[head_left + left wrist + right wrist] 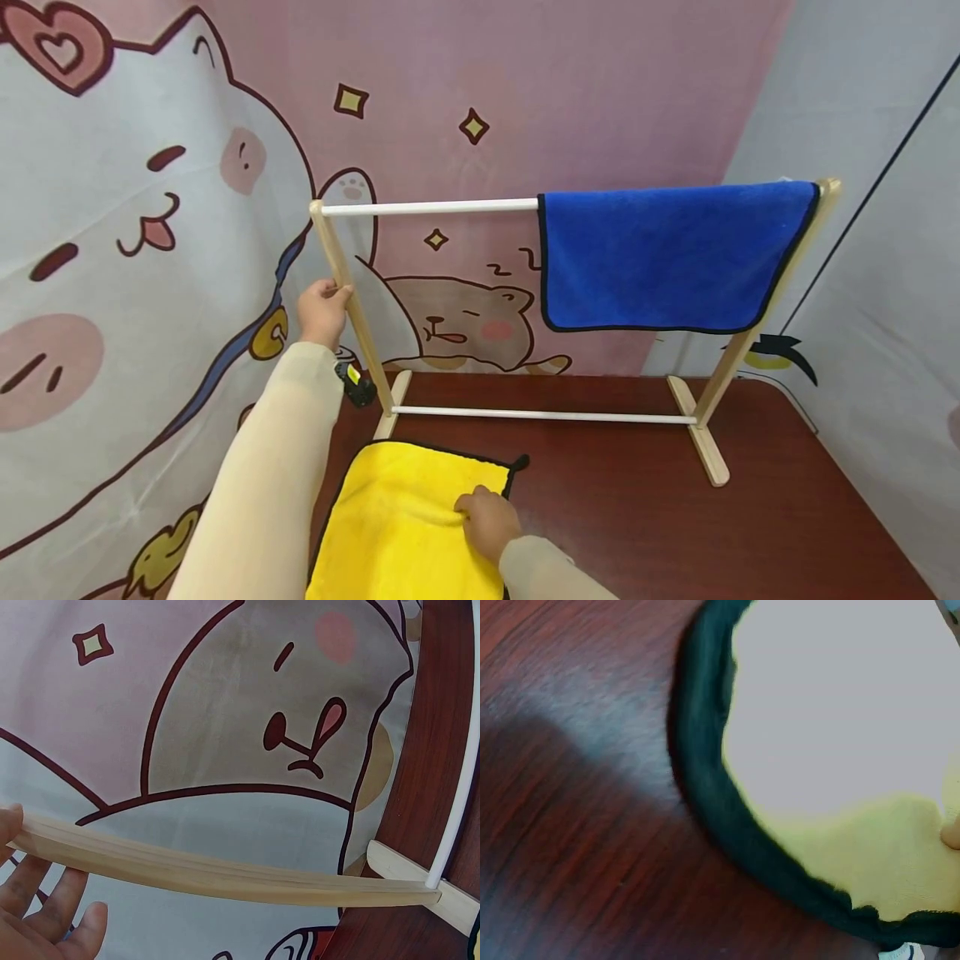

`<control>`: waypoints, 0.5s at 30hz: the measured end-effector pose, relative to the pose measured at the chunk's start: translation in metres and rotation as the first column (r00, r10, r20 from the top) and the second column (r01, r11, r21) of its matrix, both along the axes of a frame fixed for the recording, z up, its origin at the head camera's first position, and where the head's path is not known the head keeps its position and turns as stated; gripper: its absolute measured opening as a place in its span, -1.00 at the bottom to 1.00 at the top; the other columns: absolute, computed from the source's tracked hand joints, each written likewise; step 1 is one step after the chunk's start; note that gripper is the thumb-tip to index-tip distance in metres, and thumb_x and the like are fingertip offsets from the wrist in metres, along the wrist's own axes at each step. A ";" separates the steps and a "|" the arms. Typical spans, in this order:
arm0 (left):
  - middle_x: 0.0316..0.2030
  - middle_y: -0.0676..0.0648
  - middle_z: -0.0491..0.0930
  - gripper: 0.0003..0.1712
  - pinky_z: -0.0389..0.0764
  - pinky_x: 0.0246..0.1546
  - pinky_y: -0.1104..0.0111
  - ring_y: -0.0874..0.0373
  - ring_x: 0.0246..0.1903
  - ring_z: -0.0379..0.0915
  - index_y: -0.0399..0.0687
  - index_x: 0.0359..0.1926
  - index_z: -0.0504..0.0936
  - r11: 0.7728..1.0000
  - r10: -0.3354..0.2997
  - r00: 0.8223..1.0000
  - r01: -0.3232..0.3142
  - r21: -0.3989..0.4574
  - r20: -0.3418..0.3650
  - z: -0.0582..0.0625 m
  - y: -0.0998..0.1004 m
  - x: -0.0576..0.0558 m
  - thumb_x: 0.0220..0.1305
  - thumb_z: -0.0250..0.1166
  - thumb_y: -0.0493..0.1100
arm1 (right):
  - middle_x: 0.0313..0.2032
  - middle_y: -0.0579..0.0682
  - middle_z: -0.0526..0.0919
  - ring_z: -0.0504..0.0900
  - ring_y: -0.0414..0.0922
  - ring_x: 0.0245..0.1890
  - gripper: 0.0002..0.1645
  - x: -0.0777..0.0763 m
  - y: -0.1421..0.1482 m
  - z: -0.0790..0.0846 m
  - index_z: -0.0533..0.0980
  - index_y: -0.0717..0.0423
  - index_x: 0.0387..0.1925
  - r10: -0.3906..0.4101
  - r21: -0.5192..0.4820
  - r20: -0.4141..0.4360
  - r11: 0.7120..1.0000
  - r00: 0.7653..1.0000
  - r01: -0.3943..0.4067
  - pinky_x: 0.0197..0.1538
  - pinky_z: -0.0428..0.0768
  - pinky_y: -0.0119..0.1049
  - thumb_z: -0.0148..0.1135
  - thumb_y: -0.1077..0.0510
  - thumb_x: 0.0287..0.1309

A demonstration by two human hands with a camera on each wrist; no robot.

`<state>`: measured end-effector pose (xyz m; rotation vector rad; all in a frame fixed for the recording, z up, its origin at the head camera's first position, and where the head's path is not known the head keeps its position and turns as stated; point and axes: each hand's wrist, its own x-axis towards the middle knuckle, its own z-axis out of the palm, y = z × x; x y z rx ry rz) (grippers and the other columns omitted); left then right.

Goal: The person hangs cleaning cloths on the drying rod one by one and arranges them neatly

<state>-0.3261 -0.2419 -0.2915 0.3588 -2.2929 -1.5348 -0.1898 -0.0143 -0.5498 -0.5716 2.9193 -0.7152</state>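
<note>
My left hand [322, 314] grips the left upright [347, 292] of a wooden towel rack partway up. In the left wrist view, the fingers [56, 907] lie along one side of that pale post and the thumb on the other. A yellow towel [405, 517] with black edging lies on the table in front of the rack's left foot. Near its right edge my right hand [491, 523] pinches the cloth, and a crease runs from the fingertips. Only a fingertip shows in the right wrist view, against the towel [870, 855], whose upper part is washed out.
A blue towel [675, 258] with black trim hangs over the right half of the rack's white top rail [435, 207]. A white lower rail [540, 414] joins the two feet on the dark red-brown table [615, 517]. Behind stands a pink cartoon backdrop [600, 100].
</note>
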 end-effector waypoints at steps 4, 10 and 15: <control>0.17 -0.27 0.47 -0.57 0.44 0.13 0.12 -0.11 0.12 0.42 -0.29 0.21 0.46 1.000 0.002 1.000 -0.002 0.011 0.001 0.000 0.001 -0.001 0.45 0.10 -0.12 | -0.37 -0.16 0.56 0.56 -0.22 -0.38 -0.79 0.000 0.000 0.005 0.70 -0.03 -0.22 -0.020 -0.092 -0.042 0.996 0.999 0.016 -0.30 0.59 -0.33 0.32 0.28 0.11; 0.16 -0.28 0.49 -0.59 0.44 0.13 0.12 -0.11 0.12 0.43 -0.29 0.18 0.48 1.000 0.008 1.000 -0.008 0.016 -0.003 0.000 0.001 -0.002 0.44 0.11 -0.13 | -0.36 -0.16 0.51 0.53 -0.25 -0.40 -0.82 0.001 -0.001 0.024 0.68 -0.04 -0.23 -0.046 -0.160 -0.099 0.987 0.994 0.030 -0.34 0.54 -0.37 0.30 0.25 0.14; 0.16 -0.28 0.49 -0.59 0.43 0.15 0.12 -0.11 0.13 0.43 -0.29 0.18 0.48 1.000 0.010 1.000 -0.010 0.021 -0.005 -0.001 0.001 -0.003 0.44 0.11 -0.13 | -0.32 -0.15 0.50 0.52 -0.26 -0.44 -0.83 -0.002 -0.003 0.036 0.67 -0.05 -0.22 -0.084 -0.220 -0.165 0.974 0.983 0.046 -0.35 0.53 -0.38 0.25 0.24 0.20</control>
